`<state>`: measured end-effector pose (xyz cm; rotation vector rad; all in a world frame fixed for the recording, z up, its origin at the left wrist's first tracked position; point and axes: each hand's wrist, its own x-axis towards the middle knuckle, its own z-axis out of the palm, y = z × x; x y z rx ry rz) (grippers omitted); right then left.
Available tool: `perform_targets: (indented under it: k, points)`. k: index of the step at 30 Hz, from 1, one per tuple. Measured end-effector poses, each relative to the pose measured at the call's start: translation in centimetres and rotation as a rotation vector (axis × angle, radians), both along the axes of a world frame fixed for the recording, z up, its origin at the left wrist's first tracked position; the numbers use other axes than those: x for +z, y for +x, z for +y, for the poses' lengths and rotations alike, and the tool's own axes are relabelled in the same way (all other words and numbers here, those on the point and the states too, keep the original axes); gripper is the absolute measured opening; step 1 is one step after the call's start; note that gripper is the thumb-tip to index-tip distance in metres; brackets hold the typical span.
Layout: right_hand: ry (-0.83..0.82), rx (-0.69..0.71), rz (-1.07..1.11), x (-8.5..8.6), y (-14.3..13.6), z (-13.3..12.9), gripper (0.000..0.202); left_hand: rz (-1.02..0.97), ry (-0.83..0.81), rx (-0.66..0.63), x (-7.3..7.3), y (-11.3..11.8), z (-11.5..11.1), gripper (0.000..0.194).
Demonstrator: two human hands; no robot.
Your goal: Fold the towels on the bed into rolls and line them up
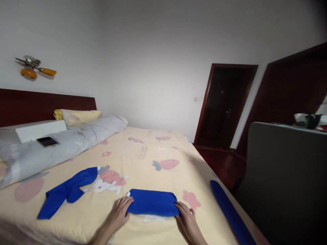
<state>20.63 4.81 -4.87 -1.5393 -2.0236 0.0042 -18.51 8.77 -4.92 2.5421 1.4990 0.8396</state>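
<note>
A blue cloth (153, 203), folded into a flat rectangle, lies on the bed in front of me, with a small white tag at its upper left corner. My left hand (124, 208) grips its left edge, fingers on top. At the opposite end, my right hand (186, 213) pinches the right edge; the thumbs are partly hidden. To the left rests another blue cloth (70, 192), loosely bent and crumpled, also with a white tag. A long, narrow blue cloth (230, 212) stretches along the bed's right edge.
Across the bed (143, 153) runs a long grey rolled bedding bundle (84, 136), bearing a phone (47, 141) and a white box (42, 130). Behind it is a yellow pillow (81, 117). A dark chair back (283, 170) stands right of the bed, near a brown door (226, 109).
</note>
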Motion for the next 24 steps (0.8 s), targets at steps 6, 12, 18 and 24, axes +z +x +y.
perform_targets:
  k: [6, 12, 18, 24]
  points:
    - [-0.101, 0.008, 0.274, 2.6, -0.4, 1.0, 0.043, -0.287, -0.131, 0.062, 1.4, 0.5, 1.3, 0.038]
    - [-0.156, -0.231, 0.030, 2.8, -1.8, 3.5, 0.035, -0.150, -0.287, 0.385, 2.1, 1.7, 3.6, 0.028]
    - [-0.021, -0.227, -0.060, 3.0, -5.6, 4.2, 0.047, -0.016, -0.175, 0.262, 2.5, 5.2, 3.9, 0.060]
    - [-0.044, 0.130, -0.196, 2.1, -11.4, 4.5, 0.053, 0.165, -0.121, -0.061, 2.6, 9.7, 3.0, 0.055]
